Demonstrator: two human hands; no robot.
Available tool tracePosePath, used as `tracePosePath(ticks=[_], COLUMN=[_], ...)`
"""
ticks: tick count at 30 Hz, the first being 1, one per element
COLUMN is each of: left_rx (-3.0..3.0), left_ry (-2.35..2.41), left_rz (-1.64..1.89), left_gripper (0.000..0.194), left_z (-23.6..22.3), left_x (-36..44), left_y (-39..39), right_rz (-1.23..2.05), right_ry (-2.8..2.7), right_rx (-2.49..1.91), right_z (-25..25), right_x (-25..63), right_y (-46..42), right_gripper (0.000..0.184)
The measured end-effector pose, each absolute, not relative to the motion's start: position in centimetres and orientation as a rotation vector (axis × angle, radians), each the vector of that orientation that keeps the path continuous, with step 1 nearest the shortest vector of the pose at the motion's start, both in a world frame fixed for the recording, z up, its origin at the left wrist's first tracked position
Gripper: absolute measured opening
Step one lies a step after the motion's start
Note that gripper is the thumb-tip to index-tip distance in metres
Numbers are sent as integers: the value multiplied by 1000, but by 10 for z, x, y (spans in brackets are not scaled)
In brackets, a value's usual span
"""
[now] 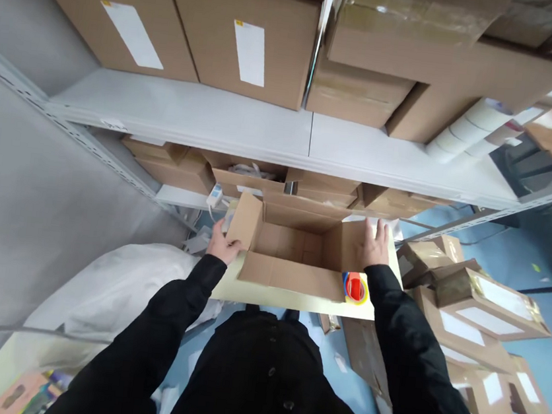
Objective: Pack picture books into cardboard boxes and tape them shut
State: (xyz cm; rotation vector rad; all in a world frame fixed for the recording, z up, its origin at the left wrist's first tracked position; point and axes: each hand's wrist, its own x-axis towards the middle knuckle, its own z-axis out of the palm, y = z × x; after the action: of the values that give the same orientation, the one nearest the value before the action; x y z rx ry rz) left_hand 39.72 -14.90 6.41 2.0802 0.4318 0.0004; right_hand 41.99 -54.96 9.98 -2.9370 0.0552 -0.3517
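Observation:
A cardboard box (288, 241) stands upright on a pale yellow table in front of me, its top flaps folded outward and its inside bare. My left hand (223, 243) is at the left flap, thumb on the flap's lower corner and fingers along its outer side. At the right flap, my right hand (375, 246) has its fingers stretched and apart, touching or just beside the cardboard. Rolls of tape (356, 288), red, yellow and blue, lie by the box's near right corner, close to my right wrist.
A metal shelf (265, 123) crosses behind the table, bearing large cartons (285, 42) and white rolls (468, 132). Packed boxes (489, 304) are piled on the floor at right. A white bag (122, 289) bulges at left. A white plug (215, 195) with cable lies beyond my left hand.

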Motion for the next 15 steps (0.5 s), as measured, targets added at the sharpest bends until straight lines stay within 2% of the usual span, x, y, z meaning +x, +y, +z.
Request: tracePosePath(ticks=[2,3,6,8,10,12,15], left_rx=[2393,2531,2753,2759,2724,2685,2628], left_ry=[280,182,-44,-36,47,103,134], left_rz=[229,284,120,-110,-279,-337,-293], left_gripper=[83,76,49,54,82,104,113], left_z=[69,70,69,63,56,50,46], left_x=[389,386,378,374,370,366,361], left_y=[-148,-149,-161,-173,-184,-193,-201], right_rz=[-370,-325,-51,148,221,227,445], right_ry=[-53,-113,-186,-145,-137,-281,-781], right_rx=[-3175,-3246,-3267,-3193,-3127,-3064,-2839], right_z=[94,91,82,81,84,91,98], right_x=[406,400,387,382,379,379,389], right_y=[-548,-546,-535,-524,-508,-484,-430], right_gripper=[52,43,33,47,70,84,100])
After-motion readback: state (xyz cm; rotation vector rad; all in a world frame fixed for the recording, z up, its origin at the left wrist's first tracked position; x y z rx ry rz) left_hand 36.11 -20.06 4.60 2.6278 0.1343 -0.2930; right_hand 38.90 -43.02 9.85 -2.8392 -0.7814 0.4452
